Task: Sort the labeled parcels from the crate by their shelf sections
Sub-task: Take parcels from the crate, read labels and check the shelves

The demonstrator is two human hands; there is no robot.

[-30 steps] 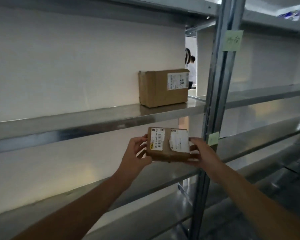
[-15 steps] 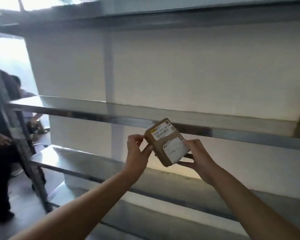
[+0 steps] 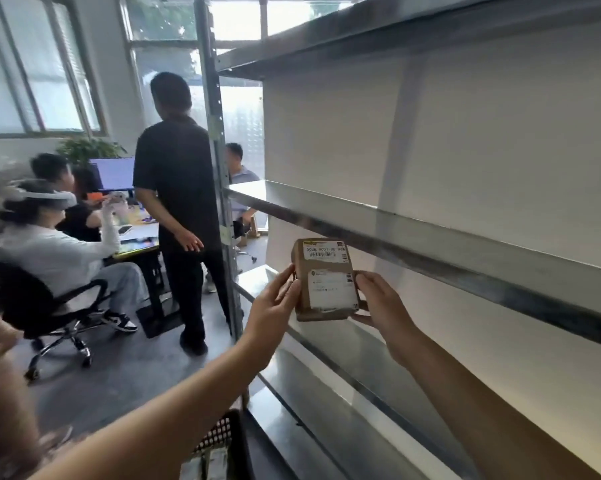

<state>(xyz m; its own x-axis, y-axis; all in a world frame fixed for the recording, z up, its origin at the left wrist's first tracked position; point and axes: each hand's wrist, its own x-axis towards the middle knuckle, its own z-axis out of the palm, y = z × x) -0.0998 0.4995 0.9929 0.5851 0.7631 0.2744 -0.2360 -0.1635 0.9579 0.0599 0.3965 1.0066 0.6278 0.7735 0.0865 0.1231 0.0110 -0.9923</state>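
A small brown cardboard parcel (image 3: 323, 278) with two white labels stands upright in the air in front of the metal shelving (image 3: 430, 237). My left hand (image 3: 275, 308) grips its left edge and my right hand (image 3: 382, 306) grips its right edge. The parcel hangs just below the front lip of the middle shelf and above the lower shelf (image 3: 327, 362). The corner of a black plastic crate (image 3: 219, 441) shows at the bottom, below my left forearm.
The shelf's upright post (image 3: 219, 174) stands left of the parcel. Beyond it a person in black (image 3: 178, 188) stands in the aisle, and a seated person in a headset (image 3: 49, 244) occupies an office chair by a desk with a monitor (image 3: 113, 173).
My view has swung left along the shelving to its end post and the office. The parcel has turned from tilted to upright in both hands. The larger box on the shelf has left view.
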